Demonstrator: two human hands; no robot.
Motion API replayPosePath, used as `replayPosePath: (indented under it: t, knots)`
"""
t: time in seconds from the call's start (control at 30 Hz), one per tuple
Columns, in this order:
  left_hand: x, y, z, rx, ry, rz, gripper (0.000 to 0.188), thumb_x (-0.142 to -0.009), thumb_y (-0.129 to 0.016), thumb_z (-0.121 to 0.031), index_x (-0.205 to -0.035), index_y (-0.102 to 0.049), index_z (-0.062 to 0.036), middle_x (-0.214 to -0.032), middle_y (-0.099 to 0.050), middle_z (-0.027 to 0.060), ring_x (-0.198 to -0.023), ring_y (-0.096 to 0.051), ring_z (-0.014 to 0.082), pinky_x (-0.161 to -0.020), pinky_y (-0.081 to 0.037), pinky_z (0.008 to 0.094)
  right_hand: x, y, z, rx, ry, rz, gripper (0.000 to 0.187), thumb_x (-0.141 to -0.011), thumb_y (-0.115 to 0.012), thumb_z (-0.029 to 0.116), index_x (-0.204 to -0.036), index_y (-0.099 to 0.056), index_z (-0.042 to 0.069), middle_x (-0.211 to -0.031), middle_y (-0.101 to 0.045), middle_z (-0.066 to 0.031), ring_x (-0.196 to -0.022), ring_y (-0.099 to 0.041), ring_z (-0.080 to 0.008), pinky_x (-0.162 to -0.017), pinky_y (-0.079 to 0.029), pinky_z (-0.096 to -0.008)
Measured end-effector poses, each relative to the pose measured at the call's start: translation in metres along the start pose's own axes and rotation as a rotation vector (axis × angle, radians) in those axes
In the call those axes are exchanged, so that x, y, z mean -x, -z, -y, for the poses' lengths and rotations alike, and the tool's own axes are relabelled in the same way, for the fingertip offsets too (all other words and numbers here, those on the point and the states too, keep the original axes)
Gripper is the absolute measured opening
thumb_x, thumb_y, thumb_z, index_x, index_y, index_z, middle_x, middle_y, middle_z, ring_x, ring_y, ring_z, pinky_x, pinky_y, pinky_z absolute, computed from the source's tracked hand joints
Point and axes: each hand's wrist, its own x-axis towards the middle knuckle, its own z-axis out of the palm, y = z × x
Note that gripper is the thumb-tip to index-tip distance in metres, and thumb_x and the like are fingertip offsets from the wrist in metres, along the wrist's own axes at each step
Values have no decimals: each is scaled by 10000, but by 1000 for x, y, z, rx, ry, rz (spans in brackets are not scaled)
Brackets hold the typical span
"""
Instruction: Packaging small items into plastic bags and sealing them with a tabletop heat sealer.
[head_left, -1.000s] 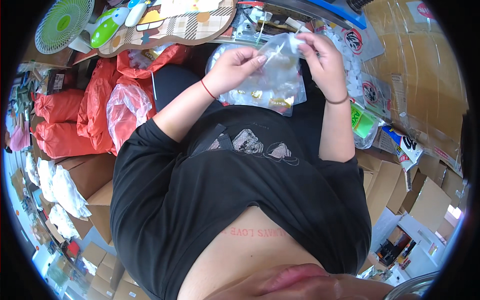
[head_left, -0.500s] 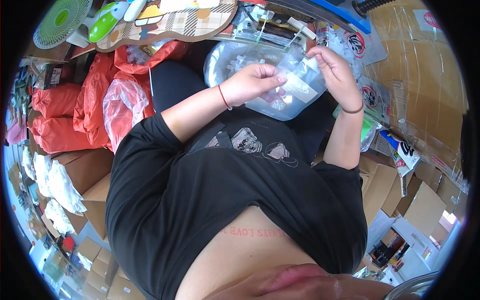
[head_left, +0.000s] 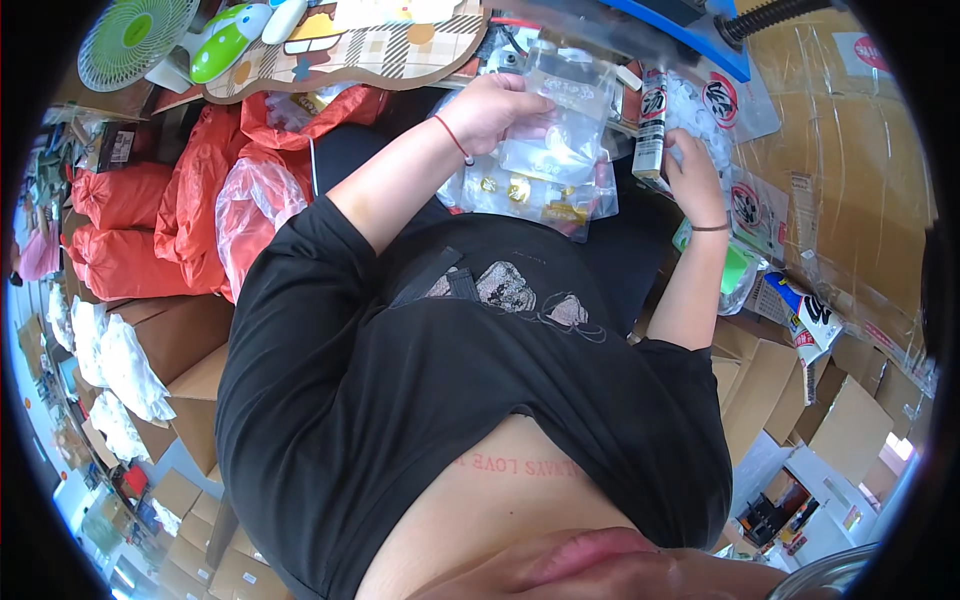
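My left hand (head_left: 500, 112) pinches a clear, flat plastic bag (head_left: 562, 135) between thumb and fingers, holding it up in front of me. Below it, over my lap, lies more clear plastic (head_left: 545, 198) with gold-coloured marks. At the right, my right hand (head_left: 697, 185) has its fingers curled at the near edge of a bag of small whitish pieces (head_left: 690, 103). Whether anything is between those fingertips is hidden. A narrow white-and-black printed strip (head_left: 650, 125) stands just left of that hand.
Red plastic bags (head_left: 125, 260) pile up at the left, near a small green-and-white fan (head_left: 135, 40). A plaid board (head_left: 370, 55) lies at the far side beside a blue metal frame (head_left: 690, 35). A large taped carton (head_left: 830, 130) walls the right.
My left hand has moved up and away, lifting the clear bag. My right hand has left that bag and moved right and down to the whitish pieces. Gold-marked plastic now shows over my lap.
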Motion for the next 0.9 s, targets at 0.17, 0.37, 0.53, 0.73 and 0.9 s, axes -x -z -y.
replayPosePath:
  t: [0.17,0.37,0.53,0.73,0.9]
  knots:
    - [-12,21,-12,-442,-240,-346,350,-865,-729,-184,-1077,-607,66,-1048,-684,138,-942,-671,200,-863,-540,334,5,-5,3,-166,-24,-149,291,-942,-552,118,-1222,-561,38,-1110,-621,-193,-1047,-598,-349,-902,-463,-396]
    - [9,105,-68,-1758,-788,-786,585,-876,-648,-261,-1367,-424,-36,-1361,-405,293,-1238,-434,456,-1044,-380,485,15,-3,-5,-85,20,-296,295,-954,-556,145,-1218,-593,19,-1044,-652,-181,-1007,-633,-330,-900,-479,-381]
    - [39,107,-34,-2049,-952,-385,434,-874,-691,-303,-1263,-579,-147,-1154,-650,149,-1059,-611,332,-866,-489,445,39,19,-3,-507,-283,-281,269,-997,-513,174,-1179,-588,-8,-1020,-657,-141,-988,-637,-228,-866,-484,-336]
    - [44,97,-22,-1169,-687,-440,277,-882,-706,-287,-1070,-688,-85,-873,-690,91,-805,-657,210,-719,-507,324,22,11,55,-382,41,-319,252,-1018,-519,212,-994,-596,-26,-898,-634,-77,-784,-568,-148,-752,-459,-275]
    - [50,29,-14,-993,-506,-119,229,-916,-693,-251,-908,-717,-24,-713,-658,20,-666,-595,46,-625,-473,233,-12,18,115,-651,236,-324,234,-985,-562,217,-952,-622,-7,-753,-600,-99,-686,-557,-227,-673,-455,-326]
